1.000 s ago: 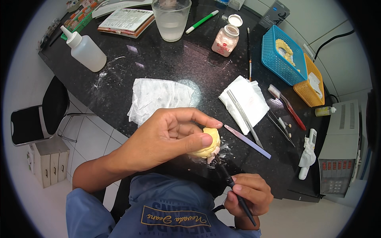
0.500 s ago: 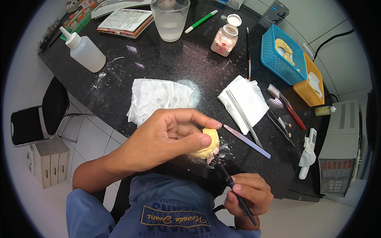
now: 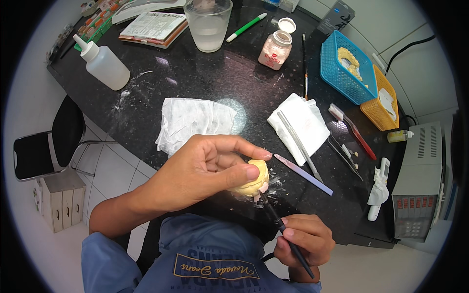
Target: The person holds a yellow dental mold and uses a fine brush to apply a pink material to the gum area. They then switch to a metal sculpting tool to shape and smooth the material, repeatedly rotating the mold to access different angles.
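My left hand (image 3: 207,163) is closed around a yellow plaster dental cast (image 3: 260,172), thumb and index finger at its upper side. Soft pinkish material (image 3: 263,188) clings to the cast's lower right edge. My right hand (image 3: 308,238) grips a slim black-handled tool (image 3: 277,222) like a pen, its tip touching the pinkish material. The tip is too small to make out. Right of the cast, a lilac spatula-like tool (image 3: 305,175) lies on the black counter (image 3: 195,73), near my left index fingertip.
Above my left hand lies a white cloth (image 3: 195,122). Folded tissue (image 3: 300,124) carries a metal tool. A red toothbrush (image 3: 359,134), tweezers (image 3: 344,157), and blue basket (image 3: 349,68) are at right. Farther back stand an open powder jar (image 3: 275,51), water cup (image 3: 209,27) and squeeze bottle (image 3: 107,67).
The black tool's tip has shifted slightly left and down along the cast's lower edge, with my right hand moving slightly left. My left hand keeps its hold.
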